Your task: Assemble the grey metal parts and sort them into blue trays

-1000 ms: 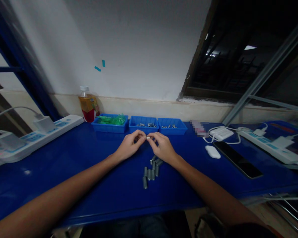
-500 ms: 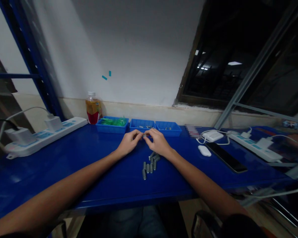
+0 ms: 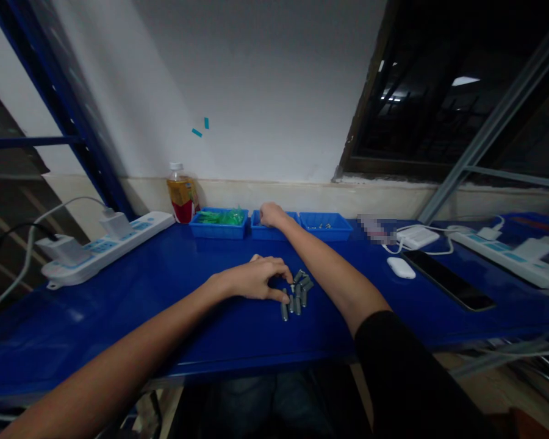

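Note:
My left hand [image 3: 263, 279] is at the left side of a small pile of grey metal cylinders [image 3: 297, 299] on the blue table. Its thumb and fingers are spread apart, the tips close to or touching the nearest cylinders; I see nothing held between them. My right hand [image 3: 271, 214] reaches into the middle blue bin [image 3: 274, 233]. The fingers there point down and are mostly hidden, so I cannot see whether they grip anything. Small metal parts [image 3: 328, 226] lie in the right blue bin [image 3: 341, 231]. Green plastic [image 3: 222, 216] fills the left blue bin [image 3: 218, 230].
A drink bottle [image 3: 182, 195] stands behind the left bin. Power strips [image 3: 105, 249] lie at left and right [image 3: 503, 256]. On the right are a phone [image 3: 448, 280], a white earbud case [image 3: 401, 267] and a white charger [image 3: 417, 236] with cables.
My hands have parted. The right one has moved from in front of the bins into the middle bin; the left one has come back toward me to the cylinders. The view has shifted slightly.

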